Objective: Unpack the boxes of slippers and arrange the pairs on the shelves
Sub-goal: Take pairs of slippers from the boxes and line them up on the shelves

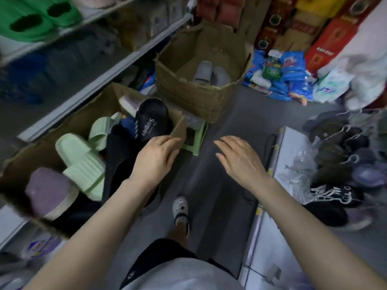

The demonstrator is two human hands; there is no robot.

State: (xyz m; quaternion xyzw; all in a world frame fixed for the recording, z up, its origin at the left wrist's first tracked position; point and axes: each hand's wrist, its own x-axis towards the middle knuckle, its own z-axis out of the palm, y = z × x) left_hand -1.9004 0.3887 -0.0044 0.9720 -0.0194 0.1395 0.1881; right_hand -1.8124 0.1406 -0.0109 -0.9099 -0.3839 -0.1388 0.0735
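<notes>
A large cardboard box [62, 130] at the left holds mixed slippers: a black one marked "Super" [149, 120], pale green ones [80, 162], a lilac one [49, 190] and dark ones. My left hand [156, 156] reaches over the box's right edge, fingers straight, beside the black slipper, holding nothing. My right hand [240, 159] hovers open over the floor. A second cardboard box [188, 97] stands farther back with a pair of grey slippers [209, 75] inside. Green slippers [39, 16] sit on the upper shelf at the left.
Grey metal shelves [100, 80] run along the left. A green plastic stool [194, 139] sits under the far box. Blue packets [289, 78] lie at the back right. A white chest [278, 185] with hung slippers [339, 151] stands on the right. My foot in a white clog [181, 208] is on the floor.
</notes>
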